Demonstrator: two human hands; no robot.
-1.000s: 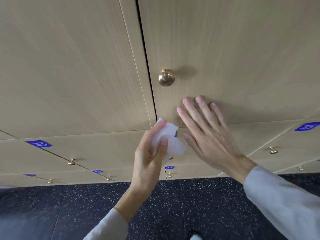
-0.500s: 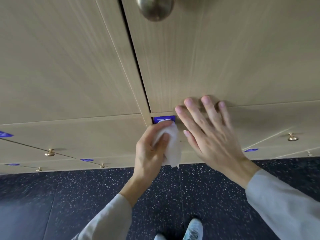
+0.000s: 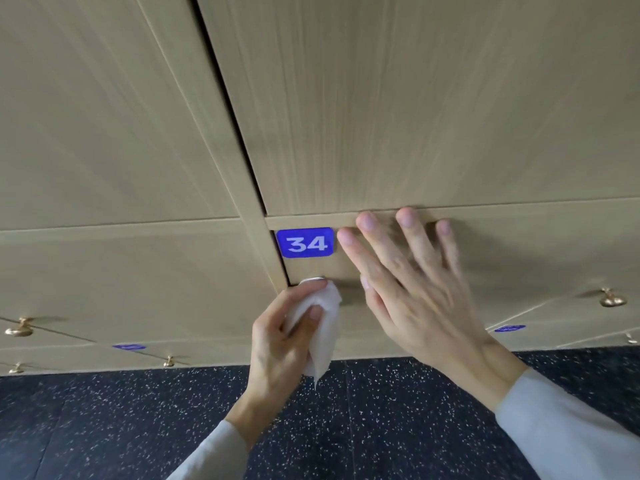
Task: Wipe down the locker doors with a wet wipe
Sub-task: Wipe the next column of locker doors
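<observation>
Below the blue plate reading "34", our left hand pinches the wet wipe between thumb and fingers; its bunched top touches the locker door, its tail hanging past the palm. Our right hand lies flat, fingers straight and spread against that door, holding nothing, just beside the wipe.
</observation>
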